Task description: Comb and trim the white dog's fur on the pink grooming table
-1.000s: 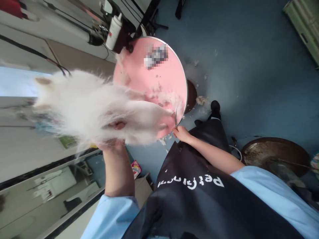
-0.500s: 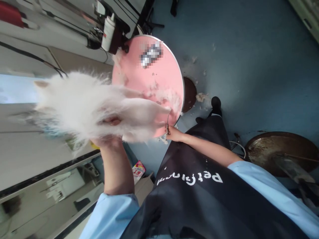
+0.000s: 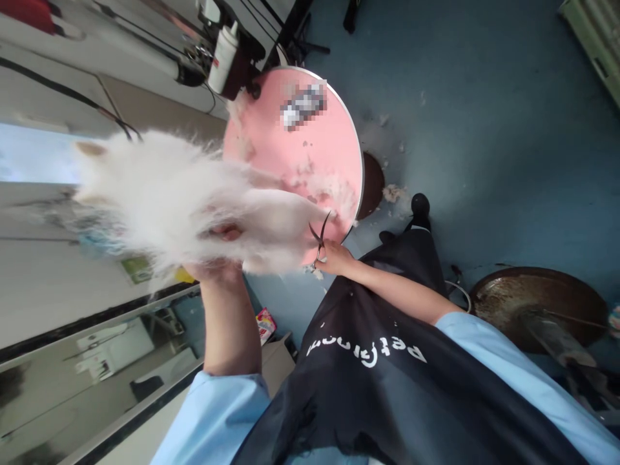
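Observation:
A fluffy white dog (image 3: 165,187) stands with its hind legs, trimmed close, on a round pink table (image 3: 271,129). Its head end points to the left of the view. My left hand (image 3: 216,270) is pressed against the dog's body from below and holds it; the fingers vanish in the long fur. In my right hand (image 3: 338,258) is a pair of scissors (image 3: 320,241), gripped at the handles. The blades are spread apart, beside the lower part of the nearer hind leg (image 3: 290,213).
Loose clumps of fur (image 3: 334,187) lie on the table, with more fur (image 3: 394,192) on the blue floor. A blurred-out object (image 3: 304,106) rests near the far rim. A white bottle (image 3: 224,58) stands in a dark holder. At right is a round rusty base (image 3: 504,303).
The scissors have gone from closed-looking blades to spread blades, and their tips point slightly more to the left. My left hand stays at the dog. The whole view has shifted a little.

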A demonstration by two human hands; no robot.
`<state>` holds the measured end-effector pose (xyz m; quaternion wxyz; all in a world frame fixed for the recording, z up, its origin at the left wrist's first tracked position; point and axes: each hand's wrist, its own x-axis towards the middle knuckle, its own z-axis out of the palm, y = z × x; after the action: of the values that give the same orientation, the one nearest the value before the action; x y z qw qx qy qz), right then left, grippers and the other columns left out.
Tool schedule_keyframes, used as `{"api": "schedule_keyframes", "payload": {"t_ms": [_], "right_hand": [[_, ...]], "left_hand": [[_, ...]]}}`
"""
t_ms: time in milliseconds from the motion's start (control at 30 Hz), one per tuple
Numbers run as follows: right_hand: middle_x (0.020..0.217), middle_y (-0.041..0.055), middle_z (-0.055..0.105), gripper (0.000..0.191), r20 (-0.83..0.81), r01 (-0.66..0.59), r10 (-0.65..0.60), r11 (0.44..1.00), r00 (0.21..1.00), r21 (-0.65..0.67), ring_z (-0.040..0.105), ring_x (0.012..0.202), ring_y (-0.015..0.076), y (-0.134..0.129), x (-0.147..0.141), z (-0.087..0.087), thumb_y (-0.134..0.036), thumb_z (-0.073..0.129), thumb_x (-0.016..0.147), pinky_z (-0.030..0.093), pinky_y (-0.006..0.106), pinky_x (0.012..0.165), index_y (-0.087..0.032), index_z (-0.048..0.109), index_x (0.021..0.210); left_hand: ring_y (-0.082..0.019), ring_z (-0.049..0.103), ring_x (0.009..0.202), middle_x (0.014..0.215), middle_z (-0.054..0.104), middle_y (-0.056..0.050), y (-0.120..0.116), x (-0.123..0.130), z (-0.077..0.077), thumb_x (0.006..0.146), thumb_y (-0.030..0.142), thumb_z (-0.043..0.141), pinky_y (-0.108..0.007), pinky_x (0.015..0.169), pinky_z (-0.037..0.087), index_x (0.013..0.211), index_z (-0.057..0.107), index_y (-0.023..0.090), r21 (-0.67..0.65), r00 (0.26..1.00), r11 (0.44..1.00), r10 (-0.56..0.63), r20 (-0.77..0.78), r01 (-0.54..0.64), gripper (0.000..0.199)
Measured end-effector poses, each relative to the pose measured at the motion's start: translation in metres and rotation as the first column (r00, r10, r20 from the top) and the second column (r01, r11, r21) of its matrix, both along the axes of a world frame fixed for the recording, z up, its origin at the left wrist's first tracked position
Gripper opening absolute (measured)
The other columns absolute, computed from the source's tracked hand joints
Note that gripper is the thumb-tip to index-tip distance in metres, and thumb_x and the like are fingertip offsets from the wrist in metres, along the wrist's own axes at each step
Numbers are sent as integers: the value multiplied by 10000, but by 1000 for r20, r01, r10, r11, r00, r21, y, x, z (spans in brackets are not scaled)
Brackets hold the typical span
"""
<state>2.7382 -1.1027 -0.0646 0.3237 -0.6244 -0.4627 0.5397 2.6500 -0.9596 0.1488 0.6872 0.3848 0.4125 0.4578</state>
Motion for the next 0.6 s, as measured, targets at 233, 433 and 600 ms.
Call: {"api": "schedule_keyframes", "payload": {"t_ms": [233,433,600], "right_hand": [[1230,179,643,466,100,-73,76,997,992,-29,660,1081,304,6,7,-1,-182,595,874,544,366,824,-131,509,1329],[1161,171,668,420,171,-125,145,984,974,-125,678,1028,271,5,14,0,-115,545,876,555,341,820,-116,497,1294],[1208,200,642,510,226,-200,221,973,949,-113,667,1086,325,3,25,5,-173,570,878,559,388,853,-98,445,1367]], "left_hand": [[-72,602,599,843,715,4,-2,3,-2,1014,496,438,-149,453,476,844,684,194,5,998,1000,11,64,-11,425],[-93,595,638,879,720,-21,-1,-1,-7,947,520,566,-161,470,484,857,703,169,51,997,998,23,70,-27,387],[-109,564,630,837,694,-20,-1,-5,-9,901,573,599,-175,450,459,811,681,166,48,995,998,46,85,-50,425]]}}
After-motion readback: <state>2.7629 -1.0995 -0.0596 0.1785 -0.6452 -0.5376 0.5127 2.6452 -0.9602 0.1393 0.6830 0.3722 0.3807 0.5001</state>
